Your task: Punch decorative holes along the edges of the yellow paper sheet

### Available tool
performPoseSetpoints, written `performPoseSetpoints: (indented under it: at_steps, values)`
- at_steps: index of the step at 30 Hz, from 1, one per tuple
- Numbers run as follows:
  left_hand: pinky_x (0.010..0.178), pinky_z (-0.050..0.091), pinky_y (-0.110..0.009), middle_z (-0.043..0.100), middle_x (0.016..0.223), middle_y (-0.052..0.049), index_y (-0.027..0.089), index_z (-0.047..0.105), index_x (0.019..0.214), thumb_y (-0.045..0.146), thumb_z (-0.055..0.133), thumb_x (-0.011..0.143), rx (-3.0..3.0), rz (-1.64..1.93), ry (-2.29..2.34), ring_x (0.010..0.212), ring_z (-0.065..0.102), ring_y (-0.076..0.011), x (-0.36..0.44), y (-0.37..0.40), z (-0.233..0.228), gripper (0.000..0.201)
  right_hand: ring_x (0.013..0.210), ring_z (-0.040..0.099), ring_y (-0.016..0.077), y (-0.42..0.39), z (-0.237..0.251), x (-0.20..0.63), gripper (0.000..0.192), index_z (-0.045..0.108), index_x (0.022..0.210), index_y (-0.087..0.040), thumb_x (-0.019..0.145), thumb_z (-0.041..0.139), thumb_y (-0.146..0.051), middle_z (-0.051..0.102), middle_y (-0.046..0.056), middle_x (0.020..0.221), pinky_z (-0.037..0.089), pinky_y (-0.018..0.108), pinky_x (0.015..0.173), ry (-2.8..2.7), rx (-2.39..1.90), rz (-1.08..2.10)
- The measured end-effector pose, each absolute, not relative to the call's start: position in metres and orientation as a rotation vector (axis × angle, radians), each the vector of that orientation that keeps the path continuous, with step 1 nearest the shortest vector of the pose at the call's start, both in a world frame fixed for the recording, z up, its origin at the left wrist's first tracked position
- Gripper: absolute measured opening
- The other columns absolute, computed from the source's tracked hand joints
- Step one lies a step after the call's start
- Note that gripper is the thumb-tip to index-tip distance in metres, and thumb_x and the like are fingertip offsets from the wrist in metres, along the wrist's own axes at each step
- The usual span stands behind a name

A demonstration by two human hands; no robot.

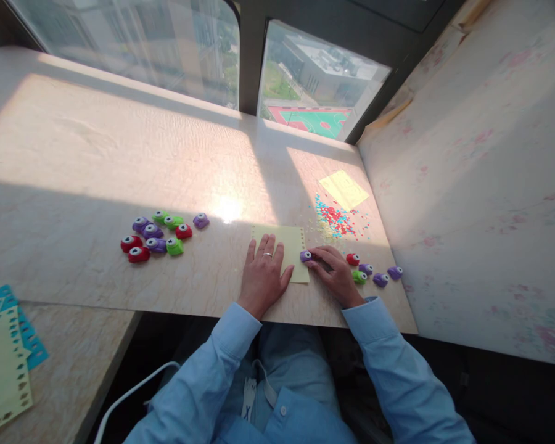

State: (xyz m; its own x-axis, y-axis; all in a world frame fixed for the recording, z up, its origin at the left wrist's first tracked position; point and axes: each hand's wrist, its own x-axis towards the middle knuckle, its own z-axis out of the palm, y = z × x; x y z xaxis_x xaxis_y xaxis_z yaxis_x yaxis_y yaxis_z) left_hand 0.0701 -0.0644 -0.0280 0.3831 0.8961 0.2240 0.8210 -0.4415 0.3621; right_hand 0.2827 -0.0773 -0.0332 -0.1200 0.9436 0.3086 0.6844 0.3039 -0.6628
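Note:
My left hand (pixel 263 268) lies flat, fingers spread, on a pale yellow paper sheet (pixel 283 237) with small holes punched along its right edge. My right hand (pixel 333 271) grips a small purple craft punch (pixel 305 255) at the sheet's right edge. Just right of that hand sit several more small punches: a red one (pixel 352 259), a green one (pixel 359 277) and purple ones (pixel 394 272).
A cluster of red, purple and green punches (pixel 160 235) lies at the left of the marble tabletop (pixel 97 154). Red, blue and yellow paper confetti (pixel 337 220) and a yellow sheet (pixel 343 189) lie behind. Punched yellow and teal sheets (pixel 4 357) sit on a lower surface, bottom left. A wall stands right.

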Motion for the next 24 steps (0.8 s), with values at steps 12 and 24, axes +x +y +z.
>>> performPoseSetpoints:
  at_steps: [12,24]
  values:
    - [0.120,0.023,-0.053,0.046,0.148,-0.022,0.008,0.054,0.135,0.043,0.045,0.095,2.469,0.591,1.563,0.143,0.036,-0.0324,0.0700,-0.0655,-0.0287,0.054,0.099,0.062,0.0241,-0.0773,-0.0340,0.2836,0.026,0.069,0.114,-0.026,0.091,0.064,-0.035,0.068,0.008,0.105,0.052,0.041,0.089,-1.891,-1.435,0.463]
    - [0.121,0.022,-0.052,0.045,0.149,-0.021,0.008,0.052,0.137,0.044,0.044,0.095,2.481,0.564,1.568,0.144,0.034,-0.0319,0.0706,-0.0660,-0.0301,0.055,0.100,0.063,0.0245,-0.0782,-0.0348,0.2840,0.027,0.070,0.114,-0.025,0.090,0.064,-0.036,0.068,0.008,0.106,0.051,0.041,0.091,-1.886,-1.435,0.455]
